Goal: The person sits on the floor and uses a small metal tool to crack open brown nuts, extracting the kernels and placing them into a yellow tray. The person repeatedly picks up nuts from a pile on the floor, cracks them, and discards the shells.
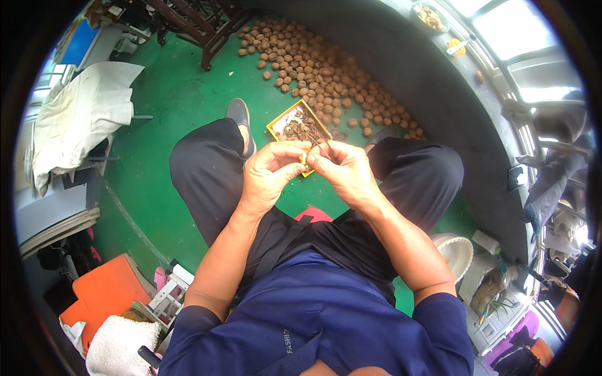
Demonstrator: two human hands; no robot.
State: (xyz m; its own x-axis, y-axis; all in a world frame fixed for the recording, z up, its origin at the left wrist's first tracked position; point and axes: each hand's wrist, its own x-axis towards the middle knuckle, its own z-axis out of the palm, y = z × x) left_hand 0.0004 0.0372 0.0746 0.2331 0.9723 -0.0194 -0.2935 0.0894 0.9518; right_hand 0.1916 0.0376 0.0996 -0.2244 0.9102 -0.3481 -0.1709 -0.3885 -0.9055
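Both hands meet over a yellow-rimmed box [284,111] on the green floor, which holds brown walnut shell pieces [296,128]. My left hand [275,171] pinches one side of a small pale walnut piece [304,159] between thumb and fingers. On its other side is my right hand [341,169], its thumb and forefinger against the piece. A dark, thin metal tool [324,140], its exact kind unclear, also lies in the right hand and points out over the box. Many whole walnuts [324,84] are spread on the floor beyond the box.
A dark wall [414,61] runs along the right, with a bowl of pale pieces [429,18] on its ledge. Dark wooden furniture legs [207,47] stand beyond the left shoe [239,116]. A white basin [454,256] is near the right elbow, a metal stepladder [171,286] at lower left.
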